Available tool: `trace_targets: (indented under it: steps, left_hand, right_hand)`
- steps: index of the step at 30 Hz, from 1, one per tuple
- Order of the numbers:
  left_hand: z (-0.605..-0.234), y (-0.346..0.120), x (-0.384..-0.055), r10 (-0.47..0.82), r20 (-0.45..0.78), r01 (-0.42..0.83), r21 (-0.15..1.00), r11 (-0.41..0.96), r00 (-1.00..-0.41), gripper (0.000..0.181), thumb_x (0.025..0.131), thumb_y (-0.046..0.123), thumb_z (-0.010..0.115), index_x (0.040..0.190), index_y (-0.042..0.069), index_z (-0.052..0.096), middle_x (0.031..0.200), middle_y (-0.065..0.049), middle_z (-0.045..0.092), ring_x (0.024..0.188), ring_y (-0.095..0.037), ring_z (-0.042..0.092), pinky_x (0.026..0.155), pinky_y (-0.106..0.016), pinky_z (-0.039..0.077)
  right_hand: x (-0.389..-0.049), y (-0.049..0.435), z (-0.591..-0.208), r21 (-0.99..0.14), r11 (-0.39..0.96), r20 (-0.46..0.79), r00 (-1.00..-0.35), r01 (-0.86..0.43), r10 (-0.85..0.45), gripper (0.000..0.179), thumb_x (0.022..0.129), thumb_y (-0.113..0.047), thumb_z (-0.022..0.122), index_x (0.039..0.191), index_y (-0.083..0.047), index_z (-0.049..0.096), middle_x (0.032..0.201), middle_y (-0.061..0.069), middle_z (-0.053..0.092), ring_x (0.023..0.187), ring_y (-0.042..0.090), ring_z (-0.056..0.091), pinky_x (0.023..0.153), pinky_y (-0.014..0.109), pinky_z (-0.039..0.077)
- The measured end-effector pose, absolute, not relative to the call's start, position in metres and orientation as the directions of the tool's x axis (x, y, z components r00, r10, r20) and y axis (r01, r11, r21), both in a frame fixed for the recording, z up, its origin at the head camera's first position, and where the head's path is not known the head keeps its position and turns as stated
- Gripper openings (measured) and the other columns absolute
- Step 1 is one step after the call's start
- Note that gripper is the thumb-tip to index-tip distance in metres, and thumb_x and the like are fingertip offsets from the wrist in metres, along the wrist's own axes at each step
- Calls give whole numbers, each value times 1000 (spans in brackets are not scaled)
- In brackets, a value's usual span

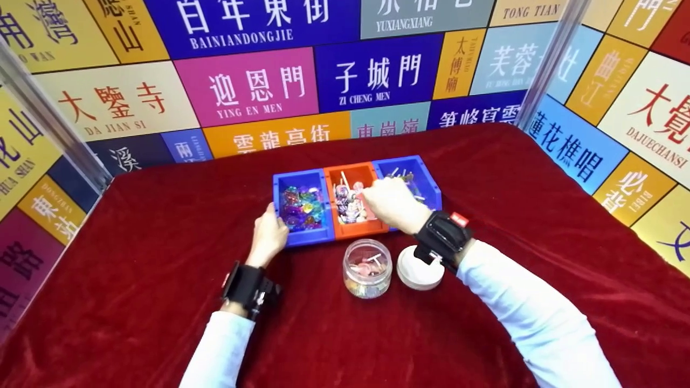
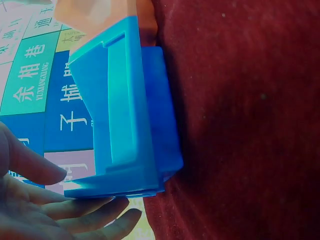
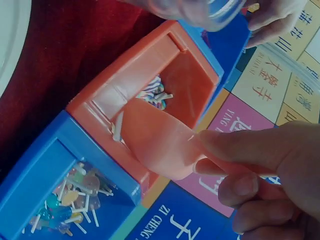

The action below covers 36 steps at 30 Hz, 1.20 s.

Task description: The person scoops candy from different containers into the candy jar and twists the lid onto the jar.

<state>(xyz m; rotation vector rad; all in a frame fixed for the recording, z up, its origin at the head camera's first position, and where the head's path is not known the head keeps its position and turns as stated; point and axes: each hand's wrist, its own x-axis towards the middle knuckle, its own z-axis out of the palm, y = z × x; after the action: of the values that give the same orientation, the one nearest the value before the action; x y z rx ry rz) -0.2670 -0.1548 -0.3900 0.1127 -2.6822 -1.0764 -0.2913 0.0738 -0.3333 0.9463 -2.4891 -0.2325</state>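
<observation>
Three joined bins stand in a row: a left blue bin of colourful shiny pieces, a middle orange bin of striped small lollipops, and a right blue bin of clear coloured lollipop-shaped pieces. My left hand grips the outer end of the left bin, thumb above the rim and fingers below it. Over the orange bin, my right hand holds a pink scoop by its handle. The scoop's bowl dips into that bin and hides part of the striped pieces.
In front of the bins stands a clear jar with pink pieces and white sticks inside. A round white lid lies right of it, near my right wrist. Dark red cloth covers the table, and printed panels rise behind.
</observation>
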Motion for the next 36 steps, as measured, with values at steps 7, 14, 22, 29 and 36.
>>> trace_targets:
  steps: [7,14,22,29,36]
  left_hand:
    - [-390,-154,-267,-156,202,25,682,731,-967,44,84,-4,40,126,-14,36,114,-33,51,105,-42,51,92,-45,40]
    - [-388,-158,-268,-146,187,18,672,740,-971,44,84,-3,44,126,-14,37,114,-33,51,105,-42,50,92,-45,40]
    - [-388,-160,-269,-138,203,32,660,750,-969,44,84,-3,44,126,-14,37,110,-35,52,102,-44,52,90,-46,41]
    - [-389,-161,-269,-130,200,31,648,761,-971,44,84,-3,44,126,-15,36,110,-35,52,102,-44,52,90,-46,41]
    - [-389,-159,-268,-119,217,48,635,771,-969,42,84,-3,44,124,-15,38,106,-35,54,99,-44,53,87,-47,43]
  right_hand:
    - [-303,74,-340,252,770,336,-693,-586,-638,8,73,-4,58,66,-4,63,64,14,61,58,29,59,46,42,49]
    - [-308,77,-337,62,851,288,-807,-521,-515,15,75,-13,62,72,1,63,72,20,63,68,35,61,53,45,51]
    - [-312,82,-347,-172,842,340,-833,-512,-437,24,79,-9,56,56,-5,50,53,9,50,49,26,51,40,37,44]
    - [-314,88,-362,-250,802,375,-818,-543,-437,29,76,-8,58,51,-12,43,49,-4,32,44,18,38,40,34,37]
    - [-313,91,-379,-312,773,404,-814,-552,-417,21,77,-3,52,57,-9,52,47,-7,30,42,12,33,39,26,30]
